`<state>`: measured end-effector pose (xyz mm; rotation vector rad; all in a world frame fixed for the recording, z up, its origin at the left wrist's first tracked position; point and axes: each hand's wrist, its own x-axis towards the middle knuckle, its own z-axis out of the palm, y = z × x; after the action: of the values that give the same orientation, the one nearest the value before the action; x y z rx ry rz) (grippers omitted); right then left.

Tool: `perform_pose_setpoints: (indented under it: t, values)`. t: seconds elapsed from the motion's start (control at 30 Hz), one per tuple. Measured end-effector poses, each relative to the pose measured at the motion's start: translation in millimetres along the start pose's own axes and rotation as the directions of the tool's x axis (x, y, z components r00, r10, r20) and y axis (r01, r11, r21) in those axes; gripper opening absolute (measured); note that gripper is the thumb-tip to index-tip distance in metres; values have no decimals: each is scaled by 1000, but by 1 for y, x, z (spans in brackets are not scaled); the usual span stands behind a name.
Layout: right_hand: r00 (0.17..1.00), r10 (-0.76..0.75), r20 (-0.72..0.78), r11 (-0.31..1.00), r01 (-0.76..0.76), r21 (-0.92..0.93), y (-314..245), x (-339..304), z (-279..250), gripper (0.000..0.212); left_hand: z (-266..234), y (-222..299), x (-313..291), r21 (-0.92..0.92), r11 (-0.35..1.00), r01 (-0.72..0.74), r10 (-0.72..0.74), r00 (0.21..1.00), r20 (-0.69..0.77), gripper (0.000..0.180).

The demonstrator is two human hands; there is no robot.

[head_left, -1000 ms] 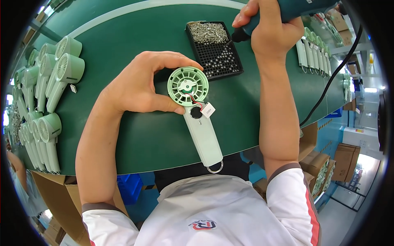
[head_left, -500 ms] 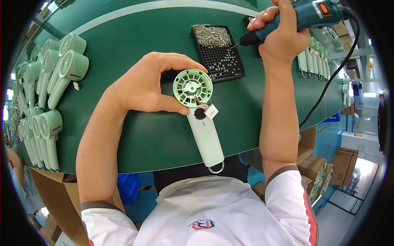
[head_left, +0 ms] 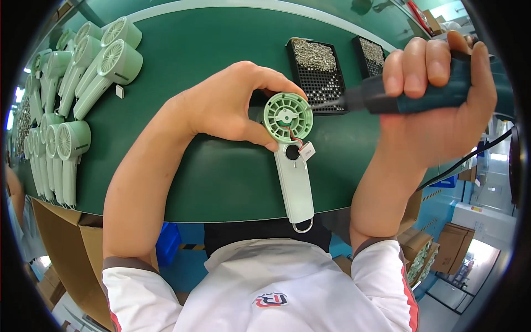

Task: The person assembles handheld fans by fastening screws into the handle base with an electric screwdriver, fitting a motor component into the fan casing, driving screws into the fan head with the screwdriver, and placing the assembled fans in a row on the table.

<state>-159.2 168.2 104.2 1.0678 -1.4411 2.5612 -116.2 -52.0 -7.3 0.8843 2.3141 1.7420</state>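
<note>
With thumb and fingers round its head, my left hand (head_left: 232,105) grips a pale green handheld fan (head_left: 295,185). The fan's round slotted housing is exposed, and red and black wires run from it to a small white connector (head_left: 307,151). Its handle points toward me and ends in a metal ring. My right hand (head_left: 437,105) is wrapped round a dark teal electric screwdriver (head_left: 437,88), whose bit points left toward the fan head; it appears apart from the fan. Behind the fan lies a black screw tray (head_left: 326,69), partly hidden by the tool.
Several finished-looking green fans (head_left: 113,66) stand in groups along the left of the green table (head_left: 210,188). A second black tray (head_left: 369,54) of screws lies behind the tool. The tool's black cable (head_left: 464,166) hangs at the right. A cardboard box (head_left: 66,249) is below the table's edge.
My right hand has brought the screwdriver down from over the screw tray, closer to me and nearer the fan head's level. The whole view has shifted, and my left hand still grips the fan.
</note>
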Motion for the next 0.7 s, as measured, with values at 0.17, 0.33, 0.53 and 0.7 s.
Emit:
perform_pose_setpoints:
  t: [0.17,0.33,0.53,0.7]
  values:
    - [909,51,414,998,-27,-63,7,6,2,46,0,0,-4,-13,1000,-28,27,998,-49,62]
    - [939,209,274,975,-179,-131,8,-2,9,48,1,2,-3,-20,999,-32,32,999,-32,63]
    - [969,225,101,969,-233,75,14,-11,24,46,3,1,-6,12,999,-38,39,999,-36,64]
    - [970,241,-9,970,-241,28,18,-16,21,44,3,2,-5,24,998,-52,53,998,-35,65]
